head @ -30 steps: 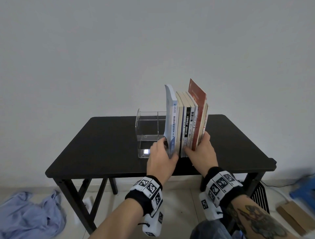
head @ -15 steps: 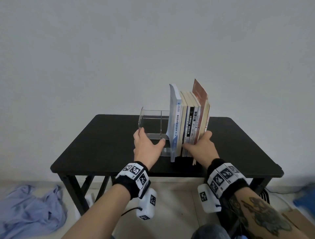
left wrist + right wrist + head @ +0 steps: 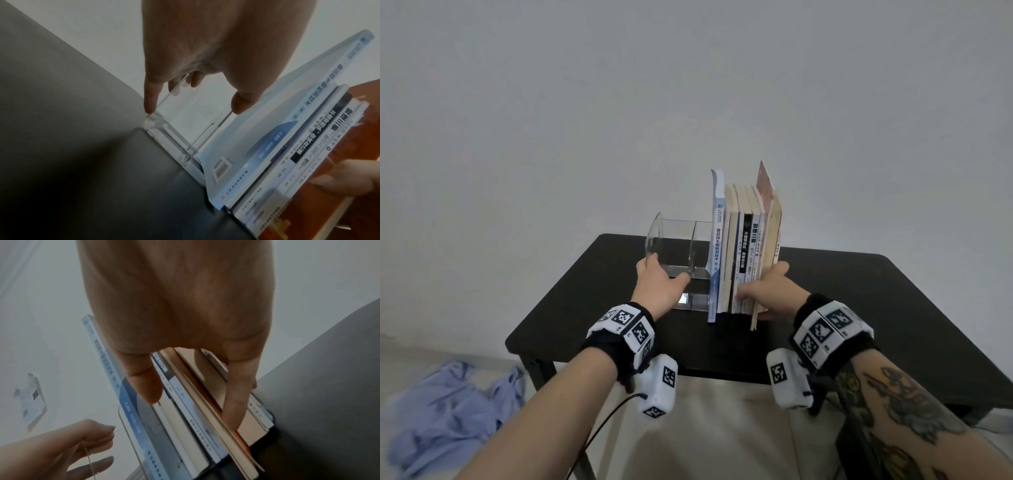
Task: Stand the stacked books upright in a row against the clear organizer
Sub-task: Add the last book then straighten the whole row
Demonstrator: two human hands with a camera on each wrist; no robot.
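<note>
Row of books (image 3: 744,246) upright on the black table (image 3: 893,308), spines facing near, packed just to the right of the clear organizer (image 3: 678,246). Blue-spined book (image 3: 717,240) at the left end, against the organizer's right wall, its front cover bowing a little at the top. Thin reddish book (image 3: 765,212) toward the right end, taller than its neighbours, tilted and jutting nearer than the rest.

Left hand (image 3: 657,287) on the organizer: fingers curled over its left wall, thumb reaching to the inner divider, a light grip across one compartment. Right hand (image 3: 770,291) spread round the right end of the row: thumb against the spines, fingers laid on the outer cover of the last book, pressing leftward, not closed into a fist.

Judged nearly done: squaring and steadying only.

Risks from here:
- Right hand lifted too soon: nothing on the right to brace the row, so likely to fan out and topple rightward.
- Push leftward harder than the left hand resists: smooth organizer likely to slide on the table, opening a gap.
- Protruding reddish book snagged by withdrawing fingers: pulled out or tipped toward the near edge.
- Soft blue cover buckling further under side pressure.
</note>
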